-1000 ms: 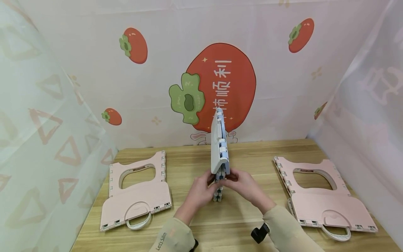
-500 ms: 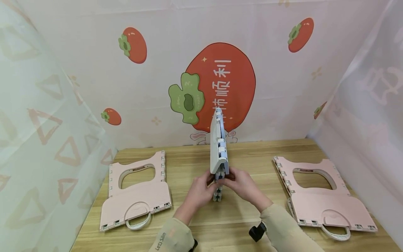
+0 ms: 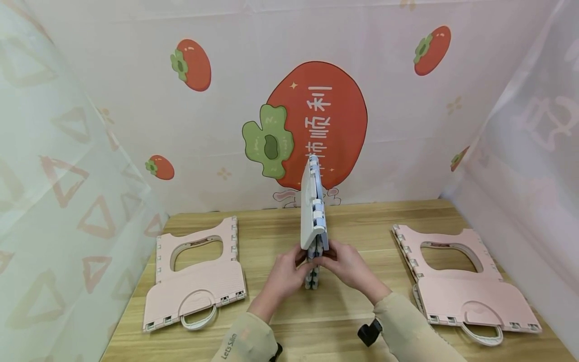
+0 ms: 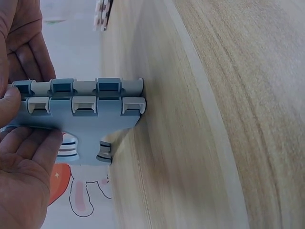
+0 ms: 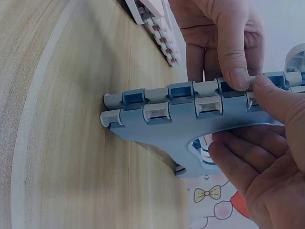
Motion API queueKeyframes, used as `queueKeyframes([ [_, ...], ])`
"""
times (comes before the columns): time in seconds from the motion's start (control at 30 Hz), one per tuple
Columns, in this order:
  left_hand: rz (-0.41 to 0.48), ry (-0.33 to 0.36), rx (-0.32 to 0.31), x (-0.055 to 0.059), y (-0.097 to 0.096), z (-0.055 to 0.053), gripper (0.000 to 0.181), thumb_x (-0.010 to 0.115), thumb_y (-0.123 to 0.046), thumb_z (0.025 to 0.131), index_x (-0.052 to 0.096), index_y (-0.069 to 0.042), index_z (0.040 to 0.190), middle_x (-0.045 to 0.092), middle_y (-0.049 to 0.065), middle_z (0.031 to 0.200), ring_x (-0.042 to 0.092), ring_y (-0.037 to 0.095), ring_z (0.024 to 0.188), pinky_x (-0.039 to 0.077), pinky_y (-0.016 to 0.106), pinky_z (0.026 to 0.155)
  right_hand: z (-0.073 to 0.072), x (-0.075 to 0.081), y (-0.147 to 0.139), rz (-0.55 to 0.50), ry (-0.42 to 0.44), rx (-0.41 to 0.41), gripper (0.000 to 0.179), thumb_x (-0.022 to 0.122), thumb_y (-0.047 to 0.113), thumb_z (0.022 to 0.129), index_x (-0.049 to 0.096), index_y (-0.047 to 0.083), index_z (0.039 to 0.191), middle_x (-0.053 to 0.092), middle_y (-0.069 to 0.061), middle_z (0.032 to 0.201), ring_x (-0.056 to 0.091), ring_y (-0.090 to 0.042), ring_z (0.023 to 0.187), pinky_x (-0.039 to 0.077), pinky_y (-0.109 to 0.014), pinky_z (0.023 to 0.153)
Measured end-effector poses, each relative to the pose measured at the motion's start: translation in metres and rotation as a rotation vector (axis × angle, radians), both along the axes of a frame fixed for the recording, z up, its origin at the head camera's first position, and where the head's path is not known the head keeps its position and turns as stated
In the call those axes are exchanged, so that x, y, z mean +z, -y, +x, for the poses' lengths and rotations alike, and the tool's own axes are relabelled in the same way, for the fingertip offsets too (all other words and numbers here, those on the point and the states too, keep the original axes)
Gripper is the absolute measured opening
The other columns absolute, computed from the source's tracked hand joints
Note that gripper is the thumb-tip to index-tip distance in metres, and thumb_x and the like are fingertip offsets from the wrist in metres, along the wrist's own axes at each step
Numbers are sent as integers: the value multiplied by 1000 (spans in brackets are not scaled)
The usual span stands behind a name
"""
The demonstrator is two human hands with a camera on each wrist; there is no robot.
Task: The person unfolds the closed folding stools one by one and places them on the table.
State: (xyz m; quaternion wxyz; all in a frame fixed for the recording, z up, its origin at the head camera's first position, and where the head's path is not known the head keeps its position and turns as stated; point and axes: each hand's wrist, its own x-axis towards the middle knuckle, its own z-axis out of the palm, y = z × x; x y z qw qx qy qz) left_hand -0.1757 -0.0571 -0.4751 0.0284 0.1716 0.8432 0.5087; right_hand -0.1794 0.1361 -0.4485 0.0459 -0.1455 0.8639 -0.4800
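Observation:
A folded blue-and-white step stool [image 3: 313, 201] stands on edge on the table, its narrow hinged side toward me and its upper panels above my hands. My left hand [image 3: 286, 274] grips its lower part from the left, and my right hand [image 3: 347, 266] grips the same part from the right. In the right wrist view, both thumbs press on the hinge edge of the stool [image 5: 176, 121], and the other fingers lie along its two sides. The lower end of the stool [image 4: 90, 119] meets the table in the left wrist view.
A folded pink step stool [image 3: 199, 274] with a white carry loop lies flat at the left of the wooden table [image 3: 334, 327]. Another pink step stool [image 3: 470, 296] lies flat at the right. A printed cloth wall [image 3: 235, 60] encloses the back and sides.
The blue-and-white step stool and both hands have shifted very slightly to the left. The grip looks the same, and the pink stools have stayed in place.

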Motion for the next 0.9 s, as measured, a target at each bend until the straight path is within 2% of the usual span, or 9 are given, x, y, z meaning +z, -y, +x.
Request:
queueKeyframes([
  [0.23, 0, -2, 2, -1, 4, -1, 48, 68, -22, 100, 54, -8, 143, 62, 15, 139, 60, 29, 129, 52, 43, 104, 1, 0, 1, -2, 0, 11, 41, 75, 23, 95, 64, 6, 130, 71, -13, 125, 70, -27, 114, 60, -39, 91],
  [0.37, -5, -15, 6, 0, 6, -1, 46, 69, -20, 99, 56, -6, 141, 64, 16, 137, 62, 30, 127, 52, 45, 104, 2, 0, 0, -12, -24, 20, 44, 74, 23, 96, 63, 3, 133, 71, -15, 125, 71, -28, 112, 61, -37, 89],
  [0.67, -17, -23, 16, 1, 12, 1, 46, 69, -16, 97, 55, -2, 139, 63, 20, 136, 62, 34, 126, 51, 47, 105, 1, -2, -1, 3, -42, 1, 48, 75, 27, 95, 62, 3, 136, 70, -16, 127, 71, -28, 113, 61, -37, 89],
  [0.9, -31, -16, 30, 0, 15, 1, 48, 68, -19, 99, 54, -4, 142, 62, 20, 138, 62, 32, 127, 52, 46, 104, 1, -1, -4, 11, -27, -9, 46, 74, 18, 96, 61, 2, 137, 69, -19, 127, 70, -31, 114, 61, -40, 89],
])
